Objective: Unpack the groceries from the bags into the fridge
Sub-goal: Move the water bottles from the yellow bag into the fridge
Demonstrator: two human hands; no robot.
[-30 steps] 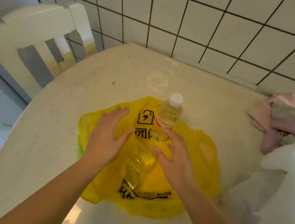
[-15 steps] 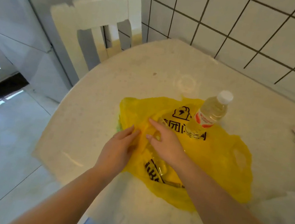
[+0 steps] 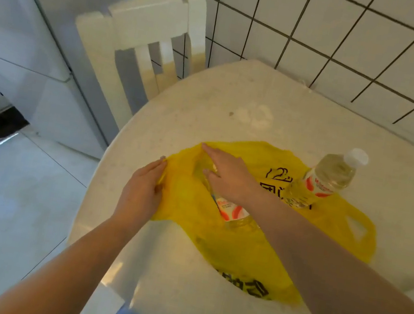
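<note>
Second bottle (image 3: 232, 211) lies on its side inside the yellow bag (image 3: 245, 248), label showing through a gap, base end toward the person, neck end hidden under the right hand (image 3: 227, 175). Long axis runs roughly 11-to-5 o'clock on the table (image 3: 208, 107). Right hand sits on top of the neck end, index finger straight out toward 10 o'clock along the bag edge, other fingers bent down at the bottle; can't tell if they actually wrap it or only press through the plastic. Left hand (image 3: 141, 189) is at 9 o'clock of the bottle, fingers straight and together, holding the bag edge at its left rim; a true pinch isn't visible. Right hand is nearer, basically touching. My read: the bag mouth faces 10 o'clock, so the pull is along the axis toward 11, left hand anchoring the plastic. Upright bottle (image 3: 325, 179) stands on the bag at 2 o'clock, clear of both hands.
</note>
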